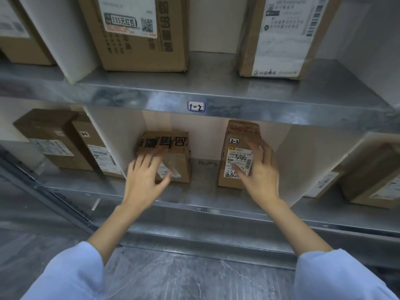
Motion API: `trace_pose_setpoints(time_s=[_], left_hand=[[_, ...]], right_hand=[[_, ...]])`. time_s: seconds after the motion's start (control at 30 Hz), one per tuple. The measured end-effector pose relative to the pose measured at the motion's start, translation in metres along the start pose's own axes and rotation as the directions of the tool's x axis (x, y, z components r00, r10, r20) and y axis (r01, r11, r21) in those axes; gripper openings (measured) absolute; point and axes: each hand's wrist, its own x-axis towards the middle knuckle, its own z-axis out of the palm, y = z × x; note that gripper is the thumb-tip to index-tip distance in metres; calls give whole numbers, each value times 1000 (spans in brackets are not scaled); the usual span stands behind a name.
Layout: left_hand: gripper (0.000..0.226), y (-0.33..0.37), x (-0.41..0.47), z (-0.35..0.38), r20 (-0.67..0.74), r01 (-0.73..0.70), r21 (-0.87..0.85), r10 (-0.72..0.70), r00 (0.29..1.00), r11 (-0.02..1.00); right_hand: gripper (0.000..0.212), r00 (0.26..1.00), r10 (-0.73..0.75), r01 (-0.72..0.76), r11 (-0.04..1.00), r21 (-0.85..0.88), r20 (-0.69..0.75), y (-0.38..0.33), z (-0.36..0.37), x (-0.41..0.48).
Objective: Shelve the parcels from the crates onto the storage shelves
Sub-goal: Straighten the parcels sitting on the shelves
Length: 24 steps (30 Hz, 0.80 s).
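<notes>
Two small cardboard parcels stand in the middle bay of the lower metal shelf (194,191). The left parcel (173,148) is squat, with large black print on top. My left hand (145,176) is at its front face with fingers spread and fairly straight. The right parcel (240,148) is taller, upright, with a white shipping label and a "2-2" sticker. My right hand (259,172) is against its front and right side, fingers spread and slightly bent, thumb on the label. Neither hand clearly grips its parcel.
White dividers (104,135) split the shelves into bays. More parcels fill the left bay (65,139) and right bay (372,180). The upper shelf (216,98), tagged "1-2", carries two larger boxes (138,33). Grey marbled floor (194,278) lies below.
</notes>
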Motion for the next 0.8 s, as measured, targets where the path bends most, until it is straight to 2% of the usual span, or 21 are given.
trace_pose_setpoints(time_s=[0.17, 0.4, 0.57, 0.67, 0.8], left_hand=[[50, -17, -33, -28, -30, -6, -51, 4, 1000, 999], [49, -94, -75, -70, -43, 74, -40, -76, 996, 996], [52, -181, -81, -96, -57, 111, 32, -109, 992, 993], [56, -234, -72, -110, -55, 86, 51, -83, 995, 995], [61, -298, -53, -121, -14, 49, 75, -48, 999, 996]], right_hand=[[57, 983, -181, 179, 982, 60, 40, -65, 16, -3], [58, 927, -354, 330, 927, 181, 126, -172, 55, -13], [55, 923, -365, 336, 920, 205, 126, -253, 83, -21], [53, 921, -364, 332, 920, 206, 139, -299, 104, -20], [56, 946, -312, 298, 944, 141, 87, -354, 131, -9]])
